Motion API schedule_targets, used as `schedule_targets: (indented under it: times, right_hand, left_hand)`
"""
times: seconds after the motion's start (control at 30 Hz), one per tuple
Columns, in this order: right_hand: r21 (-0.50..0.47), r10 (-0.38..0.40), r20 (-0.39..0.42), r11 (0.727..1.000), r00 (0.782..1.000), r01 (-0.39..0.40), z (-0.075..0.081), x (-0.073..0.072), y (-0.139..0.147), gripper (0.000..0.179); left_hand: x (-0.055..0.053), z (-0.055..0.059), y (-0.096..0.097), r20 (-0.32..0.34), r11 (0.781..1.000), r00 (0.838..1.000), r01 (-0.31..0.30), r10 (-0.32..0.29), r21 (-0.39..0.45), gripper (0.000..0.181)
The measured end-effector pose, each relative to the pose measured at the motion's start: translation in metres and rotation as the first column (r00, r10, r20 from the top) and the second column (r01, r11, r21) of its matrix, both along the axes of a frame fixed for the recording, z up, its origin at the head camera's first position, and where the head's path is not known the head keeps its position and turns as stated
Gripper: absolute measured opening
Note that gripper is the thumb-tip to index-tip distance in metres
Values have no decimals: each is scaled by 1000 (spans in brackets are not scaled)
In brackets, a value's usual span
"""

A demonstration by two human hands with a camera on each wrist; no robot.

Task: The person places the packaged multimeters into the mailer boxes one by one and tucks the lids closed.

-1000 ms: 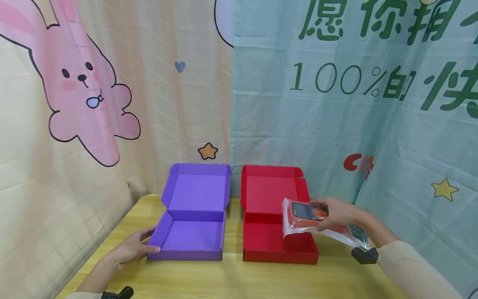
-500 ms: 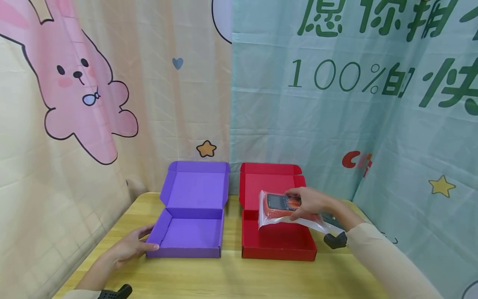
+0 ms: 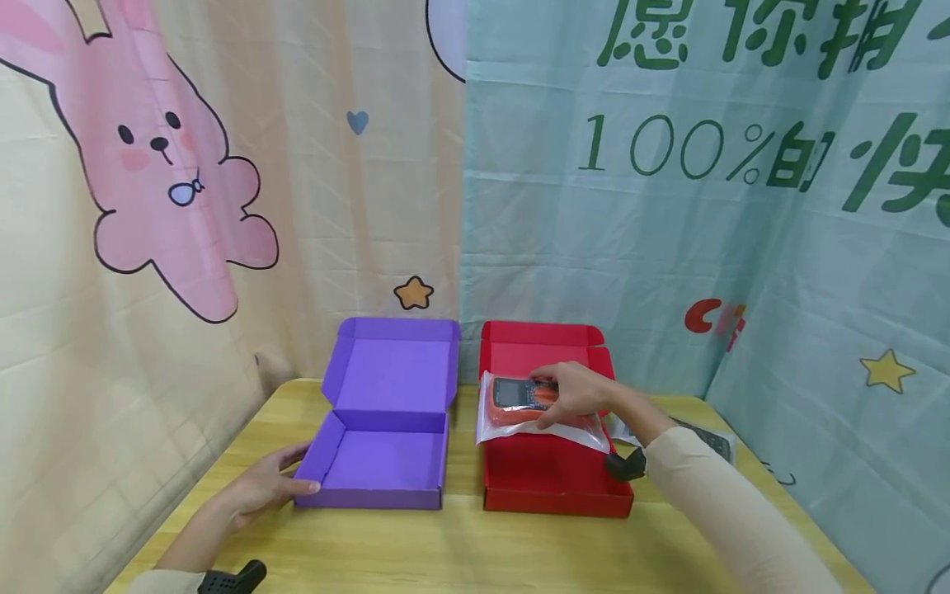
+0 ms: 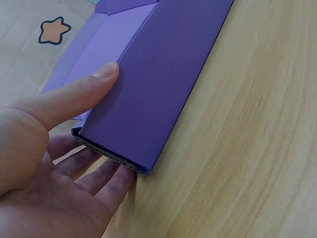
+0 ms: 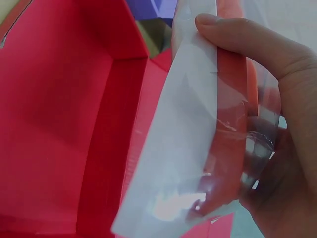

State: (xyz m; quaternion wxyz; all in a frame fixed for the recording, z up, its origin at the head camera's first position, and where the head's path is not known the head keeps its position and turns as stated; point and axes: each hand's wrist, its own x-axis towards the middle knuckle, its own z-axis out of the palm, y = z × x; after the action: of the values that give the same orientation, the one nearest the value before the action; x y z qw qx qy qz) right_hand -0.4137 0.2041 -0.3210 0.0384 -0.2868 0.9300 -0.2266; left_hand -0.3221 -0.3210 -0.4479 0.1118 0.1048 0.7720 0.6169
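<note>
An orange multimeter (image 3: 510, 396) with a dark screen lies inside a clear plastic bag (image 5: 171, 134). My right hand (image 3: 577, 391) holds it from above, thumb on the near side and fingers on the far side, over the back part of the open red box (image 3: 557, 503). The bag's white underside shows in the right wrist view. At the left, my left hand (image 3: 260, 488) grips the front left corner of the open purple box (image 3: 386, 499). Its thumb lies on the wall's top edge in the left wrist view, with the fingers curled at the box's end.
Both boxes stand side by side on the wooden table (image 3: 460, 553), lids raised behind them. A dark bagged item (image 3: 708, 439) lies right of the red box, partly covered by my right arm. Printed curtains (image 3: 356, 214) hang behind and along the sides.
My right hand has carried the bagged multimeter leftward, from the red box's right side to over its back left part. The left hand has stayed at the purple box.
</note>
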Motion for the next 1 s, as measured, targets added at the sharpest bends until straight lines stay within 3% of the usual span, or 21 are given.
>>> schedule_targets:
  times: [0.5,1.0]
  right_hand:
    - [-32,33,12,999,999,-33,-9,-9,-54,85]
    - [-31,174,-54,984,983,-175,-20,-11,-135,72]
  left_hand:
    - [0,2,0,10,1000,1000,4,-4,-2,94]
    - [1,1,0,4,1000,1000,-2,2,7,94]
